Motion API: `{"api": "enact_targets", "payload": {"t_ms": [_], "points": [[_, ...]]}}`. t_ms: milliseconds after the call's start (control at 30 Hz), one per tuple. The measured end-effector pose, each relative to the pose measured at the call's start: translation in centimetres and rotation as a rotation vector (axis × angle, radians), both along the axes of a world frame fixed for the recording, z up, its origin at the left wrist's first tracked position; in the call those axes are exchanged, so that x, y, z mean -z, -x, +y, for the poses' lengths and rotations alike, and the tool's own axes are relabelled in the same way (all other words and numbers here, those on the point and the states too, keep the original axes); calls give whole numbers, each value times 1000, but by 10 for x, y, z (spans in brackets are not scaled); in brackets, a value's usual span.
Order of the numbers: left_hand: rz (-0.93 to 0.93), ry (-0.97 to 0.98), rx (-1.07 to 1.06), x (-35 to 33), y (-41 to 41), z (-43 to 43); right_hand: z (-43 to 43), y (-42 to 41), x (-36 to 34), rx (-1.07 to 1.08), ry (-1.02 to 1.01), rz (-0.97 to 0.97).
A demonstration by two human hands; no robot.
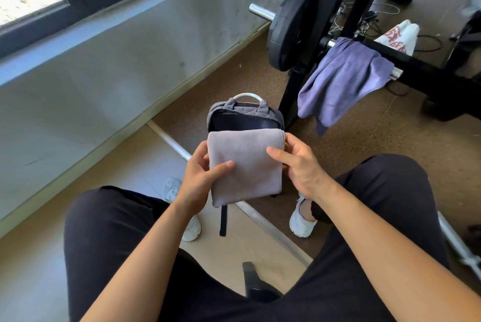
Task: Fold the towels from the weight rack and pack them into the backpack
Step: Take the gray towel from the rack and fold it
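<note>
Left hand (200,174): grips the near-left edge of a folded pale lilac-grey cloth towel (246,165), thumb flat on top, fingers curled underneath. Right hand (299,165): holds the right edge the same way, thumb across the top face, fingertips wrapped round the far-right corner. Both forearms reach forward from a seated position, wrists about level, and the towel is held roughly flat between them.

Towel position: a neat rectangle, its far edge at the mouth of a grey-blue fabric backpack with a white handle (244,113). The pack stands on the floor between the feet, unzipped, with its dark interior visible. Whether the far edge has entered the opening cannot be told.

Progress (judged): this towel is folded but not yet packed. No other towel is visible inside the pack, though most of the interior is hidden.

Remaining: a purple terry towel (341,79) hangs unfolded over a bar of the black steel weight rack (361,1), far right. Behind it is a white towel with red print (398,35), apparently also on the rack. Both need folding and packing.
</note>
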State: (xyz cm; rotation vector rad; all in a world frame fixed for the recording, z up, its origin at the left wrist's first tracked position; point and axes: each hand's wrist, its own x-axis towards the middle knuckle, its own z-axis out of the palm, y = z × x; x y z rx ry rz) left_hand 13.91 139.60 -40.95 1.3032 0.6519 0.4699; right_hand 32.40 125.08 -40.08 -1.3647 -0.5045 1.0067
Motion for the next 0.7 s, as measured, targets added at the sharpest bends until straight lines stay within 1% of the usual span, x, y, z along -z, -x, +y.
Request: {"api": "enact_targets", "payload": {"t_ms": [200, 300, 467, 567, 700], "points": [[47, 101, 48, 5, -3, 3, -3, -9, 3, -136, 93, -5], [82, 107, 48, 11, -4, 4, -3, -10, 6, -170, 116, -10], [98, 148, -4, 15, -5, 6, -2, -7, 8, -100, 126, 22], [46, 169, 13, 16, -4, 10, 1, -6, 8, -17, 117, 78], [-40, 159, 84, 15, -3, 13, 1, -9, 8, -9, 90, 154]]}}
